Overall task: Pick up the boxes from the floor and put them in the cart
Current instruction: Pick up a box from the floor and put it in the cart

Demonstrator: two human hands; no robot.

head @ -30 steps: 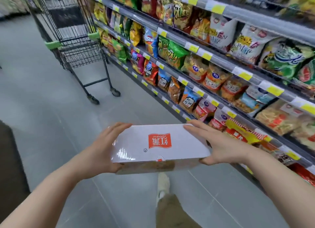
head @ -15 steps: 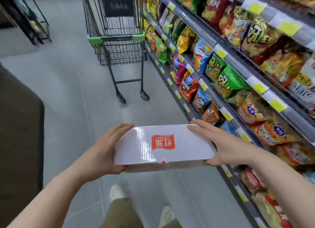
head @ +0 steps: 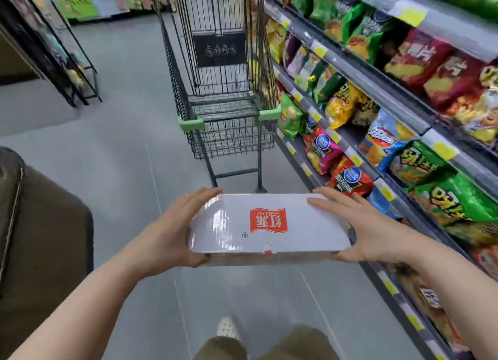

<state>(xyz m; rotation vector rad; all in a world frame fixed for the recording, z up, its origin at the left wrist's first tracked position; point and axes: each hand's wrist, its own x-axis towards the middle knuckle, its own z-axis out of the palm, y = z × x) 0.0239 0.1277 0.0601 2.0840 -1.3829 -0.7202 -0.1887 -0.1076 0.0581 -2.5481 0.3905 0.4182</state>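
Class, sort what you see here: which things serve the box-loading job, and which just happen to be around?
Job:
white cardboard box with red logo
black wire shopping cart with green corners
left hand
right hand

Around:
colourful snack bags
grey shelves
brown cushioned seat

— What do we have on? Bare left hand (head: pixel 167 235) and right hand (head: pixel 374 233), no sleeves on our forearms.

— Olive-brown fabric trousers (head: pixel 269 346) at six o'clock, one white perforated clog shoe (head: pixel 228 328).

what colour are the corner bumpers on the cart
Light green, on the shopping cart at its near corner bumpers, seen in the head view, the only one.
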